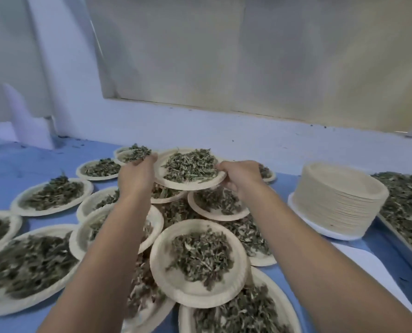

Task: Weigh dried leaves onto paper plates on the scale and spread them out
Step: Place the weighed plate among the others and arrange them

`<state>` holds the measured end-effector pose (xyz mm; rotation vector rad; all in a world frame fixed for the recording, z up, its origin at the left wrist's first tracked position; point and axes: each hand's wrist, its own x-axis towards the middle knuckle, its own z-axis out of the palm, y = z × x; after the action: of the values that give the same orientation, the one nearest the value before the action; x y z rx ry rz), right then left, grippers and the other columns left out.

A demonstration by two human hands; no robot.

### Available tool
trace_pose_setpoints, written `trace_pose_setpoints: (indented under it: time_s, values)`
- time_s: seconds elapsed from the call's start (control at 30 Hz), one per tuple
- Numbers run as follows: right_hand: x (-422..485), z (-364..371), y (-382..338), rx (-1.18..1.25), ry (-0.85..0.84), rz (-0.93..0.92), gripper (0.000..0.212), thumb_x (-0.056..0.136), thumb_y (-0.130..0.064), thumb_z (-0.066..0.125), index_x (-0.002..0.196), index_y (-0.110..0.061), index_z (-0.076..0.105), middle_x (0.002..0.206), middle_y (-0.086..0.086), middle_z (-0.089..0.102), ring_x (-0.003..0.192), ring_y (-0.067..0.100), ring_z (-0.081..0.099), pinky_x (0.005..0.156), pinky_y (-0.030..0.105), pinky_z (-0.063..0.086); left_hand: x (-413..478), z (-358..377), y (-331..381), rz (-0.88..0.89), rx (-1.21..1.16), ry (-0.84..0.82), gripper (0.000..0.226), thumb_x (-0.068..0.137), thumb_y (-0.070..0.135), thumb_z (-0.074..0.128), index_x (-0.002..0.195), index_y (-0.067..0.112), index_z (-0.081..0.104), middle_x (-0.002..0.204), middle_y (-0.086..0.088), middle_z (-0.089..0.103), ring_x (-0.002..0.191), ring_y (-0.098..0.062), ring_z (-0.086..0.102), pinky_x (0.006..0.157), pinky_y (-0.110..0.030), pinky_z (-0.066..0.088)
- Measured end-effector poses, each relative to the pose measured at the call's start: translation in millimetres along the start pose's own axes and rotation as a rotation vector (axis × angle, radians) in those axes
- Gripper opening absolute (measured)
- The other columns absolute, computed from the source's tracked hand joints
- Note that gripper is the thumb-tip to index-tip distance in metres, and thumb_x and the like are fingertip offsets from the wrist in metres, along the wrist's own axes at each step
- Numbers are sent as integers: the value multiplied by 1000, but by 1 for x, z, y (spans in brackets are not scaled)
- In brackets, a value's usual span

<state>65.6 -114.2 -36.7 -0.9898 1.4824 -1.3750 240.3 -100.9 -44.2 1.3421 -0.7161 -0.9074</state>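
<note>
A paper plate point(163, 173) heaped with dried green leaves point(191, 165) is held above the other plates at the far middle of the table. My left hand point(135, 175) grips its left rim and my right hand point(239, 175) grips its right rim. Several more paper plates of leaves, such as the near one point(173, 282), overlap each other below and around my arms. A tall stack of empty paper plates point(339, 200) stands on a white scale platform point(320, 228) to the right.
A metal tray point(397, 239) full of loose dried leaves lies at the far right. The blue table top point(32, 159) shows at the left. A white wall and a pale board point(248, 56) rise behind the plates.
</note>
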Motion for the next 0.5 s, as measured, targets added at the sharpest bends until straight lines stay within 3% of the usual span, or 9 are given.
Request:
trace_pose_setpoints:
  time_s: [0.07, 0.13, 0.2, 0.3, 0.33, 0.4, 0.43, 0.5]
  values:
    - [10, 29, 0, -54, 8, -8, 14, 80, -5, 72, 76, 5, 64, 79, 16, 66, 55, 22, 60, 50, 25, 56, 15, -14, 1, -39, -24, 9, 28, 90, 28, 62, 103, 4, 56, 91, -5, 58, 88, -24, 62, 85, -40, 55]
    - [21, 53, 3, -95, 3, -7, 20, 80, -10, 73, 87, 8, 66, 81, 16, 67, 63, 25, 64, 71, 38, 59, 29, -26, 0, -90, -40, 17, 16, 91, 15, 62, 97, 2, 57, 89, -9, 61, 79, -22, 63, 65, -29, 56]
    - [27, 78, 8, -134, -12, 9, 23, 80, -14, 74, 89, 5, 66, 83, 14, 68, 70, 26, 66, 77, 40, 58, 47, -40, -1, -133, -33, 60, 12, 89, 8, 63, 84, 0, 56, 90, -14, 64, 72, -22, 64, 57, -24, 52]
    - [34, 110, 13, -75, -93, 52, 23, 84, -17, 71, 95, 2, 64, 85, 12, 67, 67, 21, 64, 54, 24, 56, 77, -57, -4, -161, -120, 149, 13, 86, 3, 66, 82, 4, 54, 93, -17, 64, 67, -21, 63, 61, -28, 54]
    - [35, 118, 14, -31, -123, 59, 25, 87, -18, 69, 100, 3, 63, 93, 14, 67, 74, 22, 65, 56, 24, 56, 85, -61, -5, -166, -152, 181, 13, 85, 2, 67, 88, 5, 54, 94, -17, 63, 66, -21, 62, 62, -29, 54]
    - [39, 130, 16, -22, -151, 36, 37, 90, -20, 64, 111, 10, 60, 107, 21, 65, 95, 33, 66, 82, 40, 57, 103, -67, -10, -186, -191, 255, 22, 85, 2, 67, 97, 11, 51, 97, -19, 62, 70, -24, 63, 67, -31, 54]
    - [40, 134, 17, -31, -152, 18, 39, 91, -20, 61, 114, 11, 58, 105, 20, 65, 97, 35, 66, 90, 47, 53, 112, -70, -13, -209, -222, 287, 23, 86, 3, 66, 98, 12, 49, 99, -20, 63, 70, -24, 63, 69, -31, 54]
    - [46, 137, 23, -27, -146, -5, 30, 94, -15, 54, 112, 8, 59, 90, 11, 66, 83, 25, 67, 94, 45, 51, 127, -76, -23, -274, -292, 336, 19, 87, 5, 65, 98, 8, 50, 105, -20, 64, 63, -20, 59, 71, -31, 55]
